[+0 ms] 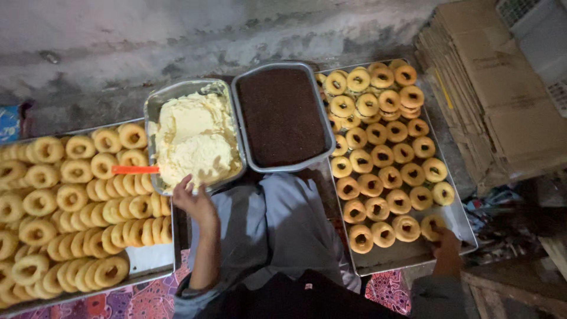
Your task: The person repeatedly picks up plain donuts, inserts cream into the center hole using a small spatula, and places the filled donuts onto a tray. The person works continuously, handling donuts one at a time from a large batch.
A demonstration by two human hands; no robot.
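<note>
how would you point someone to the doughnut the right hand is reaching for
Start at the big metal tray of ring doughnuts right of the dark brown pan. Go to its near right corner, where the right hand touches a doughnut. It is the last one in the nearest row, with bare tray beyond it.

Cream pan [155, 112]: rectangular metal, upper centre-left of frame, piled with pale yellow cream; orange handle lies across its left rim. Left hand [192, 202] touches its lower edge. Donut [432, 226]: golden ring, flat on right tray near lower right corner, under right hand [446, 251] fingertips.
</note>
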